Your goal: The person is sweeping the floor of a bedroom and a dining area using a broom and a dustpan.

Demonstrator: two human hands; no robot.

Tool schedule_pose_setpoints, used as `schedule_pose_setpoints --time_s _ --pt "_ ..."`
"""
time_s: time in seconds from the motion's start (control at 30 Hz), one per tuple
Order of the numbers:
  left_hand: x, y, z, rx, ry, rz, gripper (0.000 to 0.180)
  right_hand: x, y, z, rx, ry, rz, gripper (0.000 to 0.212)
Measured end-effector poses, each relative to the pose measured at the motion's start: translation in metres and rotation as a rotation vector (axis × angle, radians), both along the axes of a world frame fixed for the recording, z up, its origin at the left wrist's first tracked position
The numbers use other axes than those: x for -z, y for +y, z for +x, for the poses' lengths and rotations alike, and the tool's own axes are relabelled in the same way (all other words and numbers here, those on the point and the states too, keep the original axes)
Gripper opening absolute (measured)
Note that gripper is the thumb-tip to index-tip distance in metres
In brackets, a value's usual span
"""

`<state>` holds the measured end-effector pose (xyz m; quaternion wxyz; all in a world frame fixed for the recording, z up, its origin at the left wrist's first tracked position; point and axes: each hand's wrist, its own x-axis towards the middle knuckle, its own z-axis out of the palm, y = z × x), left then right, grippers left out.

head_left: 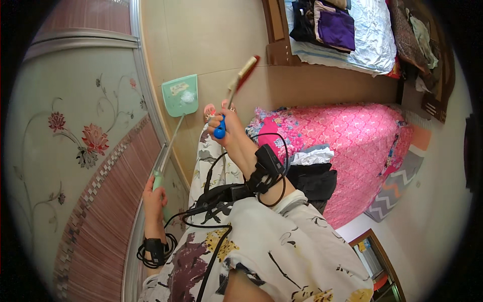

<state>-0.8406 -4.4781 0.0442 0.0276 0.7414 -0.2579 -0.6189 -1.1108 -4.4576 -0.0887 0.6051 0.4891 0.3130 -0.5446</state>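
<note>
A long-handled dustpan (173, 104) rests on the floor at the left, pale green, with a small whitish clump (187, 96) in its pan. My left hand (153, 199) is closed around the green grip at the upper end of its handle. Farther right, my right hand (230, 126) grips a brush (244, 73) with red bristles and a cream-coloured head. A blue knob (220, 132) on its handle shows between my fingers. The brush head points away from me, apart from the pan; whether it touches the floor I cannot tell.
Sliding doors (95, 116) with flower patterns line the left side. A pink-covered bed (347, 146) with dark clothes (314, 181) stands at the right. Beyond it, folded clothes (336, 29) lie on another bed. Cables hang from my wrist straps.
</note>
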Motion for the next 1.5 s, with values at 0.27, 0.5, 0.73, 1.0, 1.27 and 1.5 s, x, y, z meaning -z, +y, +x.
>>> schedule_pose_setpoints --time_s 0.27,0.5,0.73,1.0,1.27,1.5 --pt "-0.007 -0.007 0.009 -0.061 -0.019 0.012 0.062 -0.023 0.017 -0.025 -0.27 0.252 -0.065 0.019" --pt "0.008 0.0 0.019 -0.14 0.067 0.017 0.06 0.054 -0.023 -0.045 -0.418 0.433 0.25 0.011" --pt "0.001 -0.001 0.004 -0.274 0.06 -0.001 0.06 0.001 -0.055 -0.1 -0.202 0.207 -0.362 0.03" --pt "-0.011 -0.007 -0.034 -0.334 0.04 -0.021 0.059 0.034 -0.052 -0.119 -0.597 0.386 0.18 0.018" --pt "-0.031 0.011 -0.119 -0.63 -0.025 -0.045 0.056 0.001 -0.155 -0.16 -0.41 -0.049 -0.403 0.027" --pt "-0.034 0.024 -0.165 -1.025 0.011 -0.076 0.045 -0.042 -0.119 -0.235 -0.683 0.068 -0.28 0.032"
